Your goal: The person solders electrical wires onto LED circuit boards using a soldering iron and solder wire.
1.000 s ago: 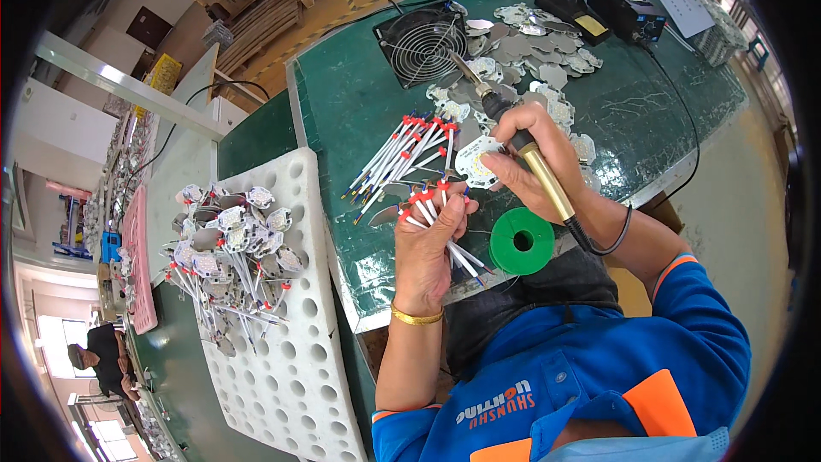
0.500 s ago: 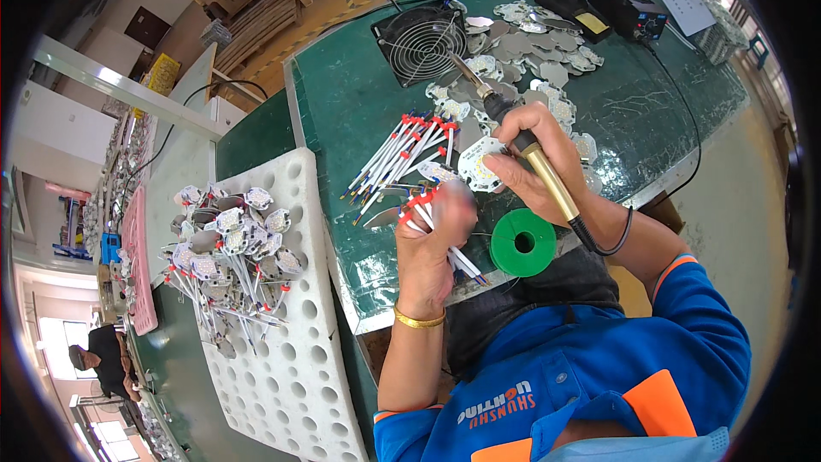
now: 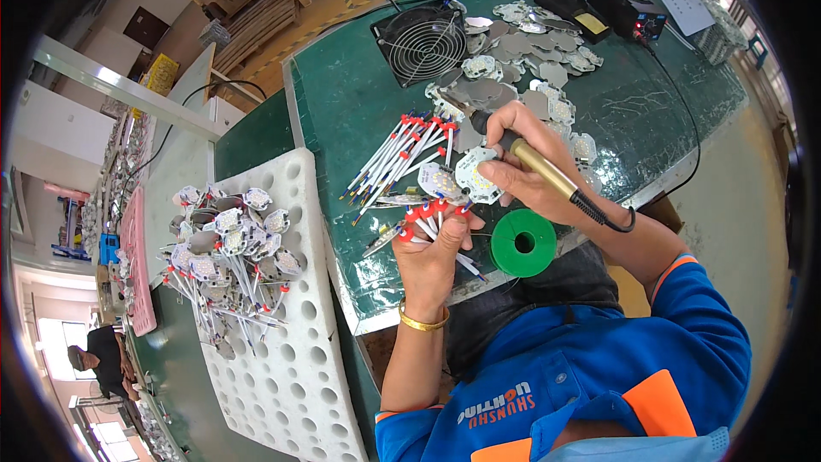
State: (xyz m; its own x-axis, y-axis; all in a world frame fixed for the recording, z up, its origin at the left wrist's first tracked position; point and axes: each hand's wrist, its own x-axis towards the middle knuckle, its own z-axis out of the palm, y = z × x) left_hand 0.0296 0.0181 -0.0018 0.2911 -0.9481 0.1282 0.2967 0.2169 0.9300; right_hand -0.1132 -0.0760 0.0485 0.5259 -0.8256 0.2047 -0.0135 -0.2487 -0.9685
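My left hand (image 3: pixel 434 255) is closed around several white wires (image 3: pixel 466 267) with red collars, near the table's front edge. Round LED boards lie at the wires' ends, one of them a pale LED board (image 3: pixel 440 180) just beyond my fingers. My right hand (image 3: pixel 534 150) grips a soldering iron (image 3: pixel 547 175) with a black and gold handle, its tip pointing away to the far left. Thumb and fingers of that same hand also pinch a white LED board (image 3: pixel 476 173). Beside my left hand, a bundle of loose white wires (image 3: pixel 400 154) with red collars lies on the table.
A green solder spool (image 3: pixel 503 244) sits right of my left hand. Farther back are a black fan (image 3: pixel 423 47), a pile of LED boards (image 3: pixel 522 43) and a soldering station (image 3: pixel 624 8). Leftward, a white foam board (image 3: pixel 299 393) carries wired LED boards (image 3: pixel 227 248). A person (image 3: pixel 107 359) stands far left.
The soldering iron's tip has come down and nearer, and my right hand has shifted slightly left. My left hand has turned, so the red collars show above its fingers.
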